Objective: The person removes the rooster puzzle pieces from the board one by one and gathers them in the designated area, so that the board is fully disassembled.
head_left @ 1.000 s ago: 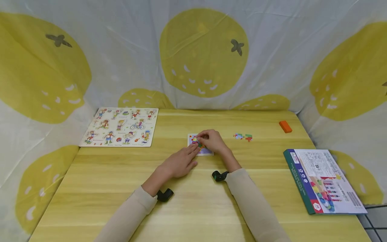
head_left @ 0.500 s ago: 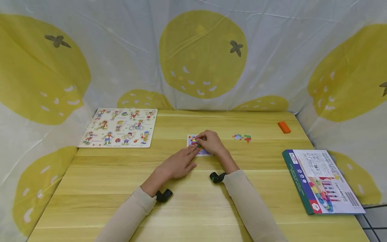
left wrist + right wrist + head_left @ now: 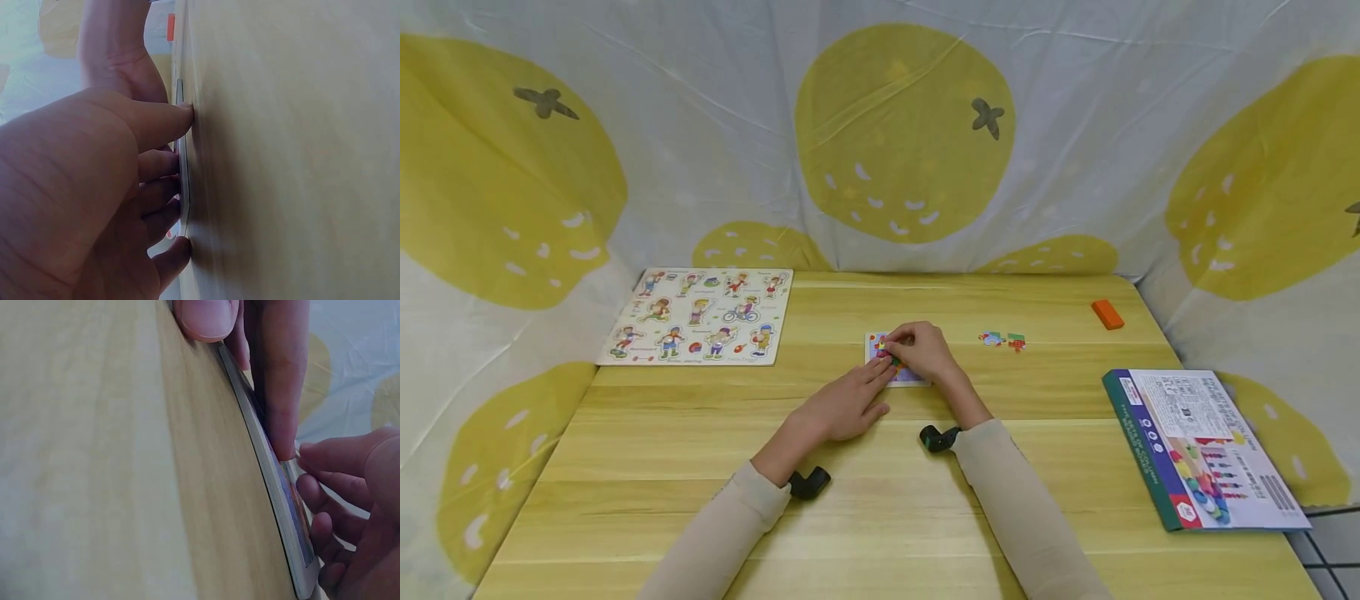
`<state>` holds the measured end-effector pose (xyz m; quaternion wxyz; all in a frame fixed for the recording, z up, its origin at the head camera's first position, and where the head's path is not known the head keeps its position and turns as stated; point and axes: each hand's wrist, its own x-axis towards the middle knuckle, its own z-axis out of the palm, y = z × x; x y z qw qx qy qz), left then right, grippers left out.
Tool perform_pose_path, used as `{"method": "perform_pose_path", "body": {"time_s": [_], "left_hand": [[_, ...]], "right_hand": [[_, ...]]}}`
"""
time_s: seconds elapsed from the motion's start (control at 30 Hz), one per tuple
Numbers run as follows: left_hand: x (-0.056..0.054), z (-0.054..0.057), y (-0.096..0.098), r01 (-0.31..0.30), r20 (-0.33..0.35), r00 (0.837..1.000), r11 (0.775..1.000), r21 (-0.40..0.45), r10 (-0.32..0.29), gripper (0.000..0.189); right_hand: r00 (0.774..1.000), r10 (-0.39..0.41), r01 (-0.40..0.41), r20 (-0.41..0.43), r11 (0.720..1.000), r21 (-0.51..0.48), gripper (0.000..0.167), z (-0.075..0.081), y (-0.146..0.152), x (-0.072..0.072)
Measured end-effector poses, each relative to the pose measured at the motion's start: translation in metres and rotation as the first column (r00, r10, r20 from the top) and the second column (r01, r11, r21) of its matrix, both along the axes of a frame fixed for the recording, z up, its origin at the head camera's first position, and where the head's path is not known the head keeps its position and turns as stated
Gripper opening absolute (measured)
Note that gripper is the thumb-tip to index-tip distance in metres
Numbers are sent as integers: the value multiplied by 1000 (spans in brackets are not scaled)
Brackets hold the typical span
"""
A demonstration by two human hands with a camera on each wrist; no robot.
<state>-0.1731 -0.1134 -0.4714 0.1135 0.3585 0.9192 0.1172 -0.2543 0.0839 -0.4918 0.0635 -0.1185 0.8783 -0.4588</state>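
Note:
A small picture puzzle board (image 3: 912,377) lies at the middle of the table, partly covered by both hands. My left hand (image 3: 842,404) rests on it with fairly straight fingers; its thumb (image 3: 206,322) touches the tabletop beside the board's near edge. From the right, my right hand (image 3: 923,348) reaches over the board with curled fingers. Its thumb and index finger pinch at the board's surface, on what appears to be a puzzle piece, mostly hidden by the fingertips. Two loose puzzle pieces, one bluish (image 3: 992,338) and one green and red (image 3: 1017,342), lie right of the board.
A larger board with pictures of children at sport (image 3: 700,317) lies at the back left of the wooden table (image 3: 880,517). An orange block (image 3: 1107,314) sits at the back right, above a flat printed box (image 3: 1206,450). A fruit-patterned cloth (image 3: 715,117) hangs behind.
Both hands stay at the small puzzle board; the right fingertips have shifted very slightly to the left. The loose pieces and the other objects keep their places.

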Motion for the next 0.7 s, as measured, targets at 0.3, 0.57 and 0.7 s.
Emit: {"method": "perform_pose_path", "body": {"time_s": [0.3,0.57,0.7], "left_hand": [[0,1,0,11,0,1000,1000,9,-11,64],[0,4,0,5,13,1000,1000,28,-5,63],[-1,4,-2,-21,26,999,999,47,20,61]], "right_hand": [[1000,5,-4,12,999,-50,7,4,-3,-1],[999,-33,34,15,997,-62,8,6,-2,-2],[999,-44,44,6,996,-71,7,5,1,-2]]}}
